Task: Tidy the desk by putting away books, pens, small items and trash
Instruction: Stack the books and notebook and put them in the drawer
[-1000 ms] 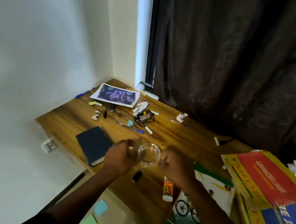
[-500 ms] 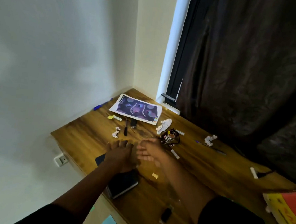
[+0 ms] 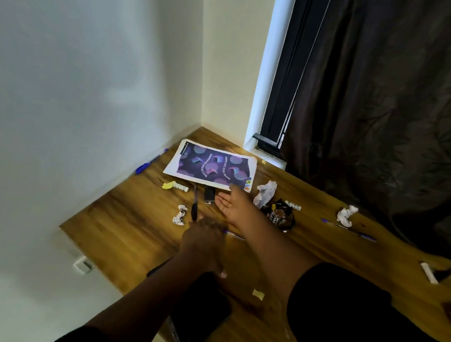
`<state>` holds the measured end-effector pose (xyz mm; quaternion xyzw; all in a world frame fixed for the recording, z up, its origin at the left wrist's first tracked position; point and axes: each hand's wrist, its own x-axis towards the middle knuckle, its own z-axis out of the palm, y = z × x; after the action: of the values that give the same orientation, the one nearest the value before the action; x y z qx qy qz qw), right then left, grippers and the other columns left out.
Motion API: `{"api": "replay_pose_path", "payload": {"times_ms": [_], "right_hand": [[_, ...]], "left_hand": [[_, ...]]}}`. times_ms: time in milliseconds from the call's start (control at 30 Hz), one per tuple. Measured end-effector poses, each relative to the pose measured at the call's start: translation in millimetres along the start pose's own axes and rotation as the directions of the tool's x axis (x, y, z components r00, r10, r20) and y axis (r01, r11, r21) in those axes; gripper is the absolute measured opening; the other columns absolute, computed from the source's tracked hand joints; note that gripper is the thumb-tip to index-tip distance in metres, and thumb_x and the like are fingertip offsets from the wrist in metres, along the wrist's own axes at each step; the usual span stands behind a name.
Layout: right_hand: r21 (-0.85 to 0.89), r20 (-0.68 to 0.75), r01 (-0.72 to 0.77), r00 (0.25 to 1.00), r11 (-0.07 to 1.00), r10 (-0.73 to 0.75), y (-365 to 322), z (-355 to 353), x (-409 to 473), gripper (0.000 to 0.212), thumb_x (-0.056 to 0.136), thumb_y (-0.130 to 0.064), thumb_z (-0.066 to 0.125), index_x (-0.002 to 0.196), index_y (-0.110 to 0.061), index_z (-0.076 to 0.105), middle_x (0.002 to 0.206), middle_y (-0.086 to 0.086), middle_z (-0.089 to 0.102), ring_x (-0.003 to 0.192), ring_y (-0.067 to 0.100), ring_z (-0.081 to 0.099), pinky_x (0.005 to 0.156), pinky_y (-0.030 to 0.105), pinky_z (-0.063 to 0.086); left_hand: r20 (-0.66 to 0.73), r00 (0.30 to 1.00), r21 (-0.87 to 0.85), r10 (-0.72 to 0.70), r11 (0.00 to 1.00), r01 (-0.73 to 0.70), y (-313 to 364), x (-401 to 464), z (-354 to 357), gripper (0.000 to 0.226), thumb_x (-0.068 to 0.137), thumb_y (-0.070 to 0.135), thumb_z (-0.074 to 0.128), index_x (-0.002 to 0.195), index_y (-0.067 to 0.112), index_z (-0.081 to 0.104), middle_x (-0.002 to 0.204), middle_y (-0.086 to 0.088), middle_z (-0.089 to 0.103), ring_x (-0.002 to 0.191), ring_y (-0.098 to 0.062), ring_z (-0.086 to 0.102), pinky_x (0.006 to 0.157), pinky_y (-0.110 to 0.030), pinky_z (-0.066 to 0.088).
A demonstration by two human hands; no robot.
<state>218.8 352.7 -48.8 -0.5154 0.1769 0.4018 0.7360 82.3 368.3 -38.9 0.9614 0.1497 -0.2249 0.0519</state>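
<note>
Desk (image 3: 119, 232) was largely untidied: booklet (image 3: 211, 166), pens, crumpled paper (image 3: 265, 192) all out. My right hand (image 3: 232, 204) lay flat-fingered beside the booklet; left hand (image 3: 204, 237) blurred, grip unclear, near black pen (image 3: 194, 206).

We see both arms reaching fwd toward 12 o'clock. Right hand (image 3: 232, 204) is furthest out, palm up, fingers straight and relaxed, thumb pointing toward 12; black sleeve covers the upper arm. Left hand (image 3: 204, 240) sits nearer at 7 o'clock of the right, back up, motion-blurred, so we can't tell its grip.
</note>
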Motion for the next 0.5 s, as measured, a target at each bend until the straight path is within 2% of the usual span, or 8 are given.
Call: {"api": "replay_pose_path", "payload": {"times_ms": [167, 267, 367, 433, 500], "right_hand": [[0.212, -0.107, -0.008, 0.994, 0.977, 0.031, -8.0, 18.2, 15.6, 0.043, 0.109, -0.026, 0.043, 0.145, -0.002, 0.042, 0.149, 0.022, 0.049, 0.137, 0.035, 0.049, 0.114, 0.04, 0.042], [0.237, -0.175, 0.028, 0.984, 0.971, 0.015, -9.6, 22.2, 24.6, 0.036, 0.107, -0.015, 0.039, 0.141, -0.004, 0.044, 0.15, 0.017, 0.047, 0.14, 0.034, 0.046, 0.113, 0.041, 0.043], [0.259, -0.085, 0.039, 0.996, 0.965, -0.017, -16.9, 25.5, 18.6, 0.023, 0.106, -0.009, 0.041, 0.125, -0.002, 0.051, 0.136, 0.017, 0.058, 0.13, 0.033, 0.056, 0.11, 0.039, 0.047], [0.251, -0.045, 0.069, 0.997, 0.966, -0.059, -27.5, 26.8, 12.9, 0.029, 0.106, -0.007, 0.041, 0.132, -0.001, 0.052, 0.134, 0.021, 0.059, 0.128, 0.035, 0.057, 0.11, 0.041, 0.048], [0.277, -0.037, 0.087, 0.996, 0.957, -0.08, -39.3, 23.9, 5.3, 0.031, 0.104, -0.001, 0.043, 0.135, 0.0, 0.051, 0.127, 0.024, 0.061, 0.125, 0.038, 0.057, 0.104, 0.044, 0.052]], "left_hand": [[-0.01, 0.999, 0.041, 0.042, 0.998, -0.041, -7.9, 15.1, 17.4, 0.121, 0.065, 0.067, 0.082, 0.155, 0.008, 0.026, 0.16, -0.022, 0.03, 0.148, -0.043, 0.027, 0.116, -0.054, 0.036], [0.001, 0.998, 0.07, 0.07, 0.995, -0.07, -6.9, 14.6, 16.8, 0.117, 0.071, 0.064, 0.079, 0.156, 0.004, 0.025, 0.162, -0.023, 0.027, 0.152, -0.045, 0.017, 0.123, -0.057, 0.022], [0.022, 0.998, 0.093, 0.066, 0.993, -0.068, -5.4, 14.4, 8.9, 0.116, 0.073, 0.063, 0.079, 0.157, 0.004, 0.025, 0.163, -0.024, 0.026, 0.152, -0.049, 0.011, 0.124, -0.061, 0.015], [0.077, 0.995, 0.141, 0.065, 0.987, -0.076, -1.2, 13.0, -0.1, 0.113, 0.072, 0.064, 0.079, 0.156, 0.006, 0.029, 0.161, -0.021, 0.032, 0.152, -0.047, 0.017, 0.123, -0.06, 0.015], [0.068, 0.995, 0.131, 0.067, 0.988, -0.076, 1.2, 14.0, -3.0, 0.108, 0.07, 0.064, 0.08, 0.152, 0.01, 0.036, 0.157, -0.017, 0.04, 0.149, -0.042, 0.029, 0.121, -0.057, 0.02]]}}
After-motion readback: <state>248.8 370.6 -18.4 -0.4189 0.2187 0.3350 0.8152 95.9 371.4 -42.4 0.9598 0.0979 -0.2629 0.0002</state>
